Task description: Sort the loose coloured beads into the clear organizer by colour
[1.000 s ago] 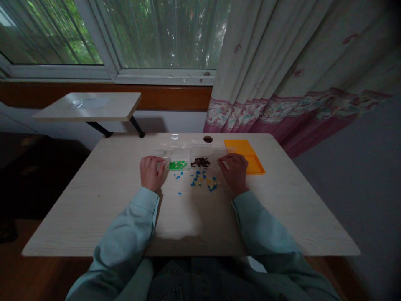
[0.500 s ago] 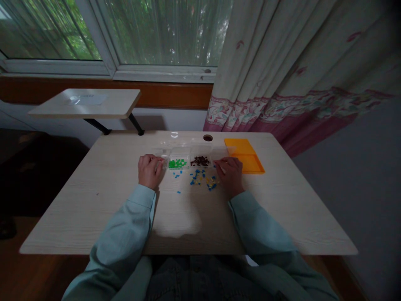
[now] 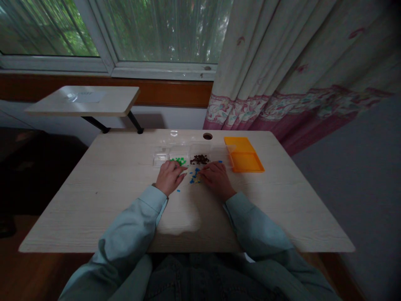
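My left hand (image 3: 170, 177) is low over the table in front of the green pieces, its index finger and thumb stretched to the right with a small gap between them. My right hand (image 3: 216, 179) bends its fingers down together at the right side of a loose pile of blue and yellow pieces (image 3: 196, 175); whatever its fingertips hold is hidden. Behind both hands lies a clear plastic compartment box (image 3: 160, 159). Small green pieces (image 3: 178, 160) fill part of one compartment, and dark brown pieces (image 3: 199, 159) lie in another. A blue piece (image 3: 220, 161) shows beyond my right fingers.
An orange tray (image 3: 247, 162) lies at the right of the box. A single blue piece (image 3: 178, 190) rests on the table (image 3: 125, 200) nearer me. A raised shelf (image 3: 84, 101) stands at the back left, and a round hole (image 3: 207, 136) is near the rear edge.
Both hands have moved inward from the box's two ends. My left hand now covers the few blue pieces below the green ones, and my right hand covers the right part of the pile.
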{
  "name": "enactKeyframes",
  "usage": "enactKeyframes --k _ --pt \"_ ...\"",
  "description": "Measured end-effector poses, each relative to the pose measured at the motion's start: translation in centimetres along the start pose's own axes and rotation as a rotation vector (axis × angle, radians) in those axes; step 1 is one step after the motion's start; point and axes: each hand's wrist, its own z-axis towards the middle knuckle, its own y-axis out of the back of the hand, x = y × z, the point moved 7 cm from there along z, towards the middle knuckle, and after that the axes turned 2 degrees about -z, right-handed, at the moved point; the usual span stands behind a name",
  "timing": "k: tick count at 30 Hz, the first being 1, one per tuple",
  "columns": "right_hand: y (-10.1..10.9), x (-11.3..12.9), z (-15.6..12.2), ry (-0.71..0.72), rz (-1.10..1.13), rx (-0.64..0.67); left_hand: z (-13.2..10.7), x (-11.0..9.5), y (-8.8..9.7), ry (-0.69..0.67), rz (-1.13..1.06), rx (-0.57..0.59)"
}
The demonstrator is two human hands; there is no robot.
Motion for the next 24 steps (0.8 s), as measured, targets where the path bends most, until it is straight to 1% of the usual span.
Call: enactKeyframes --k 4,9,17,19,24 --pt "-0.2 -0.2 -0.1 -0.019 -0.008 0.043 0.1 -0.4 -0.5 -0.003 0.032 0.048" --pt "0.0 -0.2 0.0 -0.037 -0.006 0.038 0.0 -0.4 -0.4 -0.013 0.016 0.069" --pt "-0.1 0.1 0.0 -0.021 0.005 0.048 -0.3 -1.5 -0.7 -0.114 -0.105 0.13" --pt "-0.3 0.2 0.0 -0.011 0.014 0.043 -0.4 -1.5 -0.7 -0.119 -0.113 0.133" --pt "-1.0 1.0 0.2 0.019 0.021 0.073 -0.4 -0.8 -0.3 -0.092 -0.121 0.093"
